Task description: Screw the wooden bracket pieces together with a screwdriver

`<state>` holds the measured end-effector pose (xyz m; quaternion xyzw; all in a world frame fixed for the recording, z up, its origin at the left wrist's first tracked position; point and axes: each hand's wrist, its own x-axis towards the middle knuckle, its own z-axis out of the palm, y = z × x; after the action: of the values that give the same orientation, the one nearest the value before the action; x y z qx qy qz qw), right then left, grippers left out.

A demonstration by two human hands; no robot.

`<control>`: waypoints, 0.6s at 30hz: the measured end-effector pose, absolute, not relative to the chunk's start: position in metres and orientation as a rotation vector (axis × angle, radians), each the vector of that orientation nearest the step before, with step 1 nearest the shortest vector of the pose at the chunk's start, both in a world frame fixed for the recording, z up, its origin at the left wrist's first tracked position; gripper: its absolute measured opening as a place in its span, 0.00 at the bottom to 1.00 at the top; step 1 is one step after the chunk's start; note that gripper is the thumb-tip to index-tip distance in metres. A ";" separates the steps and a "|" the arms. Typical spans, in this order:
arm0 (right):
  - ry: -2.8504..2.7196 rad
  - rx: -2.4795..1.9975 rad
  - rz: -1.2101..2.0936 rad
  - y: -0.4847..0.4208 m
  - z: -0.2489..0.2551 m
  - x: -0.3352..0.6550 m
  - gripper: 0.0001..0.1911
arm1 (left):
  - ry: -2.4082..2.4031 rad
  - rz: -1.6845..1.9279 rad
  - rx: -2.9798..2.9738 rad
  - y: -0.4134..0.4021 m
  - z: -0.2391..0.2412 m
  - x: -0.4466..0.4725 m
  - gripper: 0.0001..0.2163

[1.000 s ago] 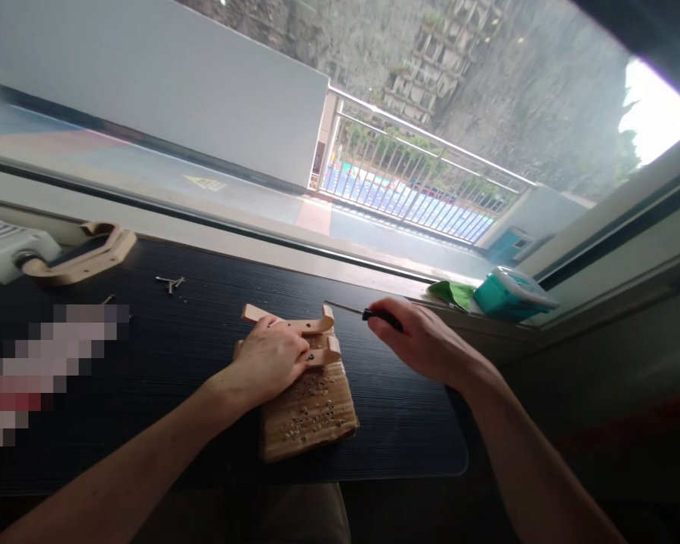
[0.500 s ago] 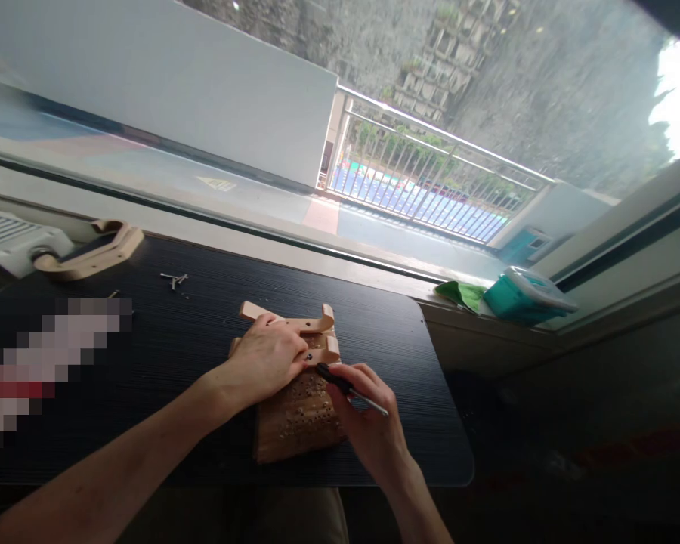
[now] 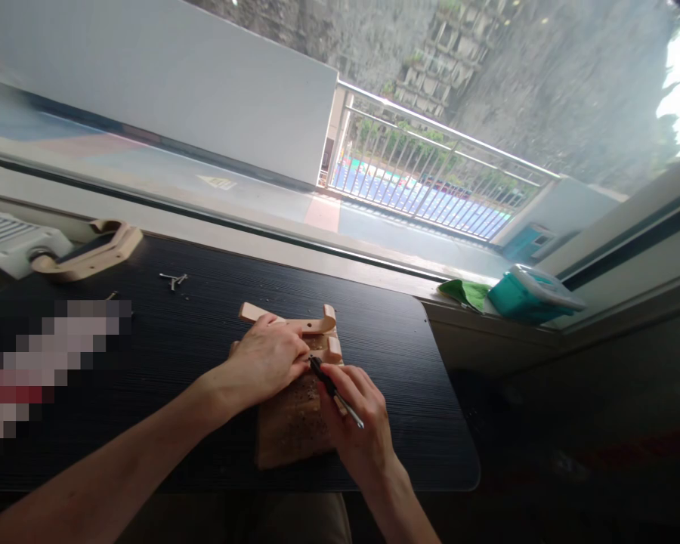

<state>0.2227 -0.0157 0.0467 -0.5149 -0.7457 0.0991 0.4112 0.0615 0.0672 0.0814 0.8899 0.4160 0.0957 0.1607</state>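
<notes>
My left hand is closed over two pale wooden hook pieces, pressing them onto a brown wooden block. The farther wooden hook has a curled end and a dark hole. The nearer wooden hook is partly hidden by my fingers. My right hand grips a screwdriver by its black handle. The handle's end touches or sits just above the nearer hook; I cannot tell which. Its metal shaft points away, down to the right. The wooden block has many small holes.
Several loose screws lie on the black table. A curved wooden frame piece is by a white ribbed object at the far left. A green cloth and a teal box rest by the window. A blurred patch covers the left.
My right hand has shifted left and turned the screwdriver, bringing its handle end over the screw spot on the nearer hook. My left hand stays in place.
</notes>
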 end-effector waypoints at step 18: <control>-1.983 -1.503 0.269 -0.009 0.105 0.232 0.11 | 1.189 0.220 2.494 0.069 0.086 0.061 0.12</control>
<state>0.2325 -0.0092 0.1050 -0.5701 -0.7523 0.1021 0.3140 0.0610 0.0688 0.0862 0.8844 0.4217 0.0779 0.1841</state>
